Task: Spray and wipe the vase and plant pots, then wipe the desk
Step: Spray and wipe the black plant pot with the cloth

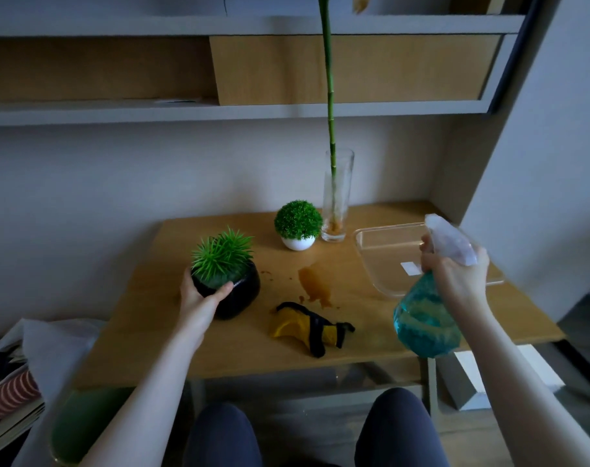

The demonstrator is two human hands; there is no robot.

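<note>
Fingers of the left hand (199, 294) wrap the black plant pot (239, 294) on the desk (145, 315). Right hand (455, 274) grips a blue spray bottle (425, 321) raised above the desk's right side, near a crumpled yellow cloth (307, 326).

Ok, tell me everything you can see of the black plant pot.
The black plant pot is a low, rounded, glossy bowl, ceramic or glass by its sheen, holding a spiky green plant, likely artificial. It stands upright on the front left of the wooden desk. The left hand grips its near side, thumb over the rim. A brown spill lies to its right, apart from it.
</note>
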